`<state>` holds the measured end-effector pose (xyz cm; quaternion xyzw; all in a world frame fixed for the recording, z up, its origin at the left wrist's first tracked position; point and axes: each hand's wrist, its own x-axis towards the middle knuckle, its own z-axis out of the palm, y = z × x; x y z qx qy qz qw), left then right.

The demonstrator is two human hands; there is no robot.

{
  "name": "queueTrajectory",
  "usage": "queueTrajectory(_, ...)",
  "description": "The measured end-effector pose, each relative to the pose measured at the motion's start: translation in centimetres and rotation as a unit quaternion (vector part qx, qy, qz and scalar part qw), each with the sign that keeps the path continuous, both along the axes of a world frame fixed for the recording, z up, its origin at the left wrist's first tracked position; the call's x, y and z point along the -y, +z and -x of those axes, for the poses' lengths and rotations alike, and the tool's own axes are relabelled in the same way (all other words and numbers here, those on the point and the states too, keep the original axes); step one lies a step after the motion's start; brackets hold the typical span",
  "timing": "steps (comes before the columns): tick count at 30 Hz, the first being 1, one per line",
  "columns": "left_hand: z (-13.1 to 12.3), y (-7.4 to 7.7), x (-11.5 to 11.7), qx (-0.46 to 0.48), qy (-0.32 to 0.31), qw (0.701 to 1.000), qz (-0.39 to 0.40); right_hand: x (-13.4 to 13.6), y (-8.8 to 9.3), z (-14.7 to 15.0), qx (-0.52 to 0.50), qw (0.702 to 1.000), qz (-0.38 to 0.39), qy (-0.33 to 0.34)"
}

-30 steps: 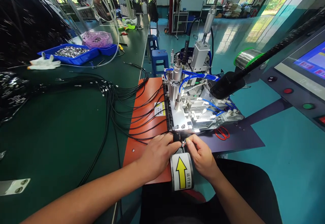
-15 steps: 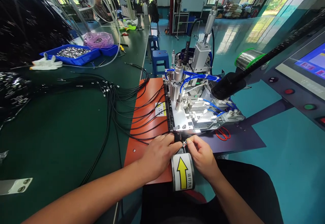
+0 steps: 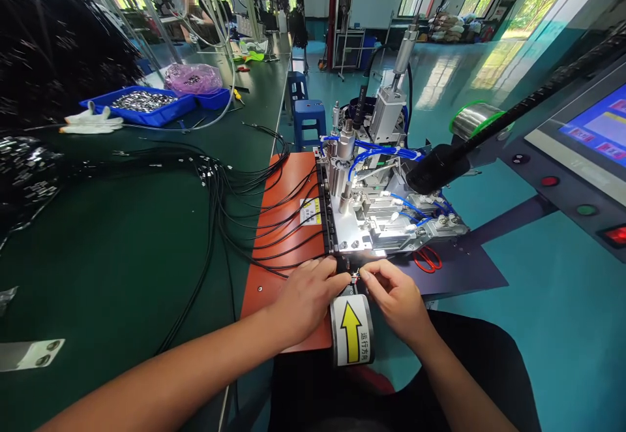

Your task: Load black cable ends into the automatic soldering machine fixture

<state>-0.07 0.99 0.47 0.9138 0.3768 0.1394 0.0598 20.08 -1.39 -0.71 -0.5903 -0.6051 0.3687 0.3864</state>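
Observation:
My left hand (image 3: 313,296) lies at the near end of the machine's black cable holder, its fingers closed over the end of a black cable (image 3: 274,267). Between my two thumbs shows a tiny light and reddish wire end (image 3: 356,277), too small to see well. My right hand (image 3: 397,298) pinches at this wire end with thumb and forefinger. Just below both hands sits a round drum (image 3: 352,331) with a yellow arrow label. Beyond them stands the metal machine (image 3: 376,203), with several black cables fed into its left edge across an orange plate (image 3: 286,223).
A green table (image 3: 122,256) carries a cable bundle (image 3: 210,171), a blue tray (image 3: 141,115) of small metal parts and a white glove (image 3: 92,121). Red-handled scissors (image 3: 428,260) lie right of the machine. A control panel (image 3: 577,184) and solder spool (image 3: 474,121) stand right. Someone sits far left.
My right hand has tilted slightly, its wrist shifting a little right, with the fingertips still at the wire end. My left hand keeps its place. The view has turned slightly.

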Motion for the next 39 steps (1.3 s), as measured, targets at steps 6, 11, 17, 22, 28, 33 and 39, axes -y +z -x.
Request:
queueTrajectory(6, 0.0, 0.0, 0.0, 0.006, -0.004, 1.000, 0.001, 0.0, -0.2, -0.1, 0.077, 0.995, -0.049, 0.028)
queueTrajectory(11, 0.0, -0.1, 0.0, 0.007, -0.001, 1.000, 0.003, 0.0, -0.9, 0.2, 0.097, 0.992, -0.079, 0.024)
queueTrajectory(17, 0.0, -0.1, 0.0, 0.005, 0.001, 1.000, 0.001, 0.1, -0.8, 0.1, 0.086, 0.995, -0.048, 0.011)
queueTrajectory(22, -0.1, 0.2, 0.0, -0.002, 0.000, 1.000, 0.005, 1.1, 1.1, 0.8, 0.093, 0.995, -0.012, -0.040)
queueTrajectory(28, -0.1, 0.5, -0.1, 0.005, 0.007, 1.000, 0.012, 1.5, 2.0, 2.4, 0.150, 0.987, 0.001, -0.058)
queueTrajectory(33, -0.2, 0.5, 0.0, 0.005, 0.005, 1.000, 0.008, 1.4, 1.8, 2.0, 0.143, 0.987, 0.029, -0.069)
queueTrajectory(39, -0.1, 0.5, 0.0, 0.004, 0.004, 1.000, 0.005, 1.0, 2.4, 2.2, 0.156, 0.984, 0.057, -0.065)
